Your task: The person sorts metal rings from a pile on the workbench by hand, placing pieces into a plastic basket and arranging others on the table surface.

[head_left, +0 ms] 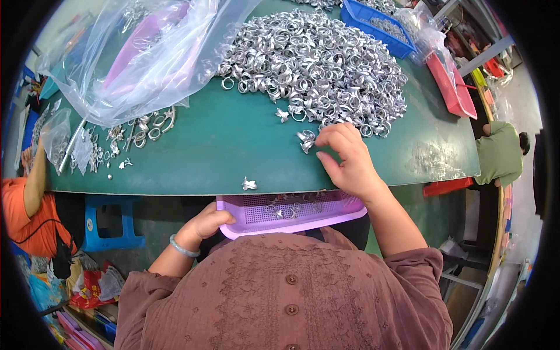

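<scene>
A large heap of silvery metal rings (315,64) lies on the green table (227,151). My right hand (349,160) is over the table at the heap's near edge, thumb and index finger apart. Its index fingertip is at a small clump of rings (305,141), close to or touching it; nothing shows inside the hand. At the table's front edge, my left hand (213,221) grips the left end of a purple perforated basket (245,224). Several rings (284,211) lie in that basket, partly under the tabletop. A single silvery piece (249,184) sits near the table edge.
Clear plastic sheeting (140,108) covers a pinkish tray at the far left, with scattered metal pieces (154,131) nearby. A blue basket (379,29) and a red tray (449,87) stand far right. Co-workers sit left (26,216) and right (501,153). A blue stool (111,224) is left.
</scene>
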`<state>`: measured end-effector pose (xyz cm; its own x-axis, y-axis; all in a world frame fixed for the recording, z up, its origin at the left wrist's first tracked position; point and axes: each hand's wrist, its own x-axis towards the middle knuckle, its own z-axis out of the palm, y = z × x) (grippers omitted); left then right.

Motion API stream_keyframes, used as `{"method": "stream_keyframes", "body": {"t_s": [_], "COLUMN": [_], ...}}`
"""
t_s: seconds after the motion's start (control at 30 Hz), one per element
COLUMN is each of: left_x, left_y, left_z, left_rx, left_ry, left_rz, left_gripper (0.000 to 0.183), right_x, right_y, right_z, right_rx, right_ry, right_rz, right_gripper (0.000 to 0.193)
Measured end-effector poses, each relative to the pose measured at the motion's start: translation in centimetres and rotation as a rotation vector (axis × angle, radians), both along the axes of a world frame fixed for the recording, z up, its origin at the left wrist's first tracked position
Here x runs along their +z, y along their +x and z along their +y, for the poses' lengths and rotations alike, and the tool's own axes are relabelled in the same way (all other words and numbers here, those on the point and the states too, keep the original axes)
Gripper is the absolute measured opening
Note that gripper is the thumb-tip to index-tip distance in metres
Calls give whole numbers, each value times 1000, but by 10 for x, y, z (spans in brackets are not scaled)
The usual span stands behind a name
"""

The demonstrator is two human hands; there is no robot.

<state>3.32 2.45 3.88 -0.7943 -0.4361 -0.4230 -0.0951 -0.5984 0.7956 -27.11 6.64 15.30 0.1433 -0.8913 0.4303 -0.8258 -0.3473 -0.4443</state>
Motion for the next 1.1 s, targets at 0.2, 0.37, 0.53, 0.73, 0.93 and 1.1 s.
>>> {"method": "stream_keyframes", "body": {"t_s": [0.2, 0.37, 0.53, 0.73, 0.93, 1.1], "left_x": [-6, -8, -12, -3, -8, -6], "left_y": [2, 3, 5, 1, 5, 2], "left_z": [-1, -1, -2, -2, -1, -2], "left_rx": [4, -1, 10, 8, 18, 15], "left_ry": [38, 41, 48, 45, 47, 50], "left_rz": [-26, -31, -45, -50, -63, -51], "left_gripper": [54, 52, 58, 53, 58, 57], "right_x": [1, -1, -7, -10, -11, -12], "right_y": [8, 11, 12, 8, 1, -1], "right_z": [-2, -6, -8, -8, -4, -3], "right_rx": [-86, -77, -80, -74, -82, -201], "right_ry": [-49, -54, -77, -67, 70, 364], "right_rz": [73, 114, 95, 4, -490, -793], "right_gripper": [34, 28, 24, 20, 15, 9]}}
